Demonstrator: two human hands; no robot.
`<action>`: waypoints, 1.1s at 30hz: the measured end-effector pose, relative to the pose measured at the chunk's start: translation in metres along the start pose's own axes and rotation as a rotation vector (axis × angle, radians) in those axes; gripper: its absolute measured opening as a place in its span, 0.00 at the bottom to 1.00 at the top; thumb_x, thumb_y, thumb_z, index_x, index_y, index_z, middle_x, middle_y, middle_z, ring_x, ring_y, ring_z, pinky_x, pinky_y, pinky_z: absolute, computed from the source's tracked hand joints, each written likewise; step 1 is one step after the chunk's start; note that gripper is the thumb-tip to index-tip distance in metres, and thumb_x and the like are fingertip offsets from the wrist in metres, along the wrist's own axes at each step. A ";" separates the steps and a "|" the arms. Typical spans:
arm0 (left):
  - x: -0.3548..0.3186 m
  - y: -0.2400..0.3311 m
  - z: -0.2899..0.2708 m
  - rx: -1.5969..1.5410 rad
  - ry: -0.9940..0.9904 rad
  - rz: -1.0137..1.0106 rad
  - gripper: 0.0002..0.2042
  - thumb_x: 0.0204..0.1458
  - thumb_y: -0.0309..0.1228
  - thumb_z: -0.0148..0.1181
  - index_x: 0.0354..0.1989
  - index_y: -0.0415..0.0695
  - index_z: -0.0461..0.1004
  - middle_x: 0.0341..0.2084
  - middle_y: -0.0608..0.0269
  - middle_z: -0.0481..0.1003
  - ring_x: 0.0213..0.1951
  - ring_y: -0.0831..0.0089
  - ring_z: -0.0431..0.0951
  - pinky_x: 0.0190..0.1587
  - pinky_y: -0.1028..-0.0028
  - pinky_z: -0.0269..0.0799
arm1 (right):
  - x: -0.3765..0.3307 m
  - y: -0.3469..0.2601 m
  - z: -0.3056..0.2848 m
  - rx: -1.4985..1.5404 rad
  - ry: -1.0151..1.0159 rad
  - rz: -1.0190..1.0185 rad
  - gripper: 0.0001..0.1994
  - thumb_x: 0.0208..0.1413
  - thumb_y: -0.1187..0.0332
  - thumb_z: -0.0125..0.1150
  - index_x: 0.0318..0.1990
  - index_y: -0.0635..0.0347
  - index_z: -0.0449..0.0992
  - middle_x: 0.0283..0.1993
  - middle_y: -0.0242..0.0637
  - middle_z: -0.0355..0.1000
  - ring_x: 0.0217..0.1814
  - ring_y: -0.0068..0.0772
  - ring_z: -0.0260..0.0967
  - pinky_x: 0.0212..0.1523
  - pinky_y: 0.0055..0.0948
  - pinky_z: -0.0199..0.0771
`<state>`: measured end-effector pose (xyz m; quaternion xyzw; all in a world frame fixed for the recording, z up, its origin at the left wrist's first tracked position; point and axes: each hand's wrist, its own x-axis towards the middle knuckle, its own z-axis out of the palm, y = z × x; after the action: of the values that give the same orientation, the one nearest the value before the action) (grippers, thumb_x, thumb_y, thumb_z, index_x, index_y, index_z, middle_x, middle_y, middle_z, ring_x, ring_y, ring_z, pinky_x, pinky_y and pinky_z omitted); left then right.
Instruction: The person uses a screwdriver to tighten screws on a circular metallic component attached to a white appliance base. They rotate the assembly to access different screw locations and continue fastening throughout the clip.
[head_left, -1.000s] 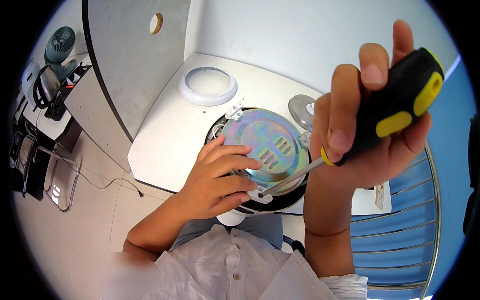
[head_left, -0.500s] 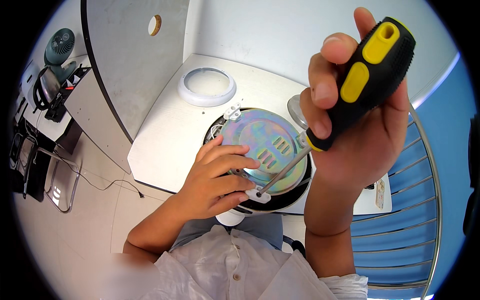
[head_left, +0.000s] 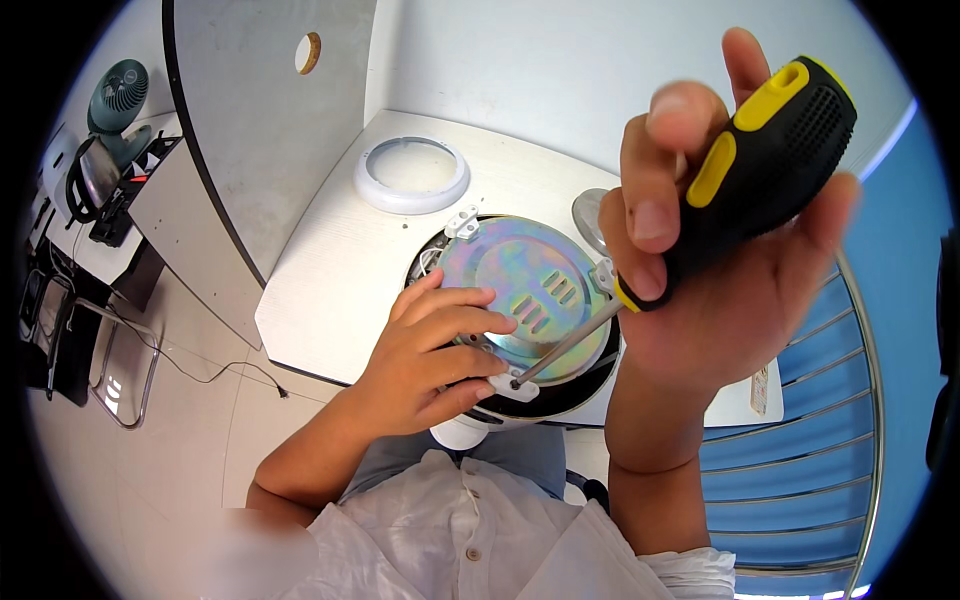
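Observation:
In my right hand (head_left: 700,240) is a black and yellow screwdriver (head_left: 770,150), its fingers wrapped round the handle. The shaft slants down to the left, and its tip meets the hole of a white plastic bracket (head_left: 518,391) at the near edge of a round appliance. My left hand (head_left: 430,350) lies spread over the near left part of the appliance's iridescent metal plate (head_left: 510,262), fingertips on it, the lower fingers beside that bracket. Two more white brackets sit on the rim, one at the far left (head_left: 463,222), one at the right (head_left: 603,275). Wires show at the left.
A white ring (head_left: 413,176) lies on the white table (head_left: 325,260) behind the appliance. A round metal piece (head_left: 588,215) is partly hidden behind my right hand. A grey partition (head_left: 270,110) stands left; a metal railing (head_left: 870,400) runs at right. Farther left are a kettle (head_left: 97,172) and fan (head_left: 122,95).
My right hand has turned the screwdriver handle and shifted slightly right and down, its fingers changing position. The tip stays at the near bracket. My left hand has hardly moved.

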<state>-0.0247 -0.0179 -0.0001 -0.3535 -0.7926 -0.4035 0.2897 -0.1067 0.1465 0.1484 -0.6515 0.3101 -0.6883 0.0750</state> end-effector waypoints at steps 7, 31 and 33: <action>-0.001 0.002 -0.002 -0.004 -0.001 -0.014 0.07 0.44 0.36 0.62 0.31 0.49 0.78 0.47 0.62 0.75 0.58 0.56 0.67 0.63 0.49 0.47 | 0.003 0.001 0.026 0.005 0.189 0.070 0.33 0.63 0.46 0.42 0.65 0.63 0.52 0.48 0.46 0.65 0.38 0.32 0.68 0.26 0.24 0.71; 0.001 0.005 -0.001 0.007 0.020 -0.026 0.07 0.41 0.32 0.64 0.31 0.52 0.78 0.48 0.68 0.74 0.58 0.61 0.67 0.64 0.51 0.47 | -0.007 -0.001 0.017 -0.007 0.262 -0.013 0.26 0.67 0.56 0.26 0.65 0.65 0.52 0.47 0.49 0.68 0.29 0.27 0.67 0.21 0.21 0.66; 0.001 0.005 -0.001 0.006 0.020 -0.026 0.08 0.41 0.31 0.64 0.32 0.52 0.78 0.48 0.68 0.74 0.58 0.61 0.67 0.64 0.52 0.47 | -0.005 -0.003 0.017 -0.027 0.250 -0.018 0.26 0.67 0.56 0.25 0.65 0.64 0.53 0.47 0.49 0.68 0.27 0.26 0.65 0.20 0.21 0.64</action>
<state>-0.0211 -0.0162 0.0031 -0.3383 -0.7953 -0.4085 0.2936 -0.0895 0.1459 0.1447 -0.5642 0.3206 -0.7606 0.0208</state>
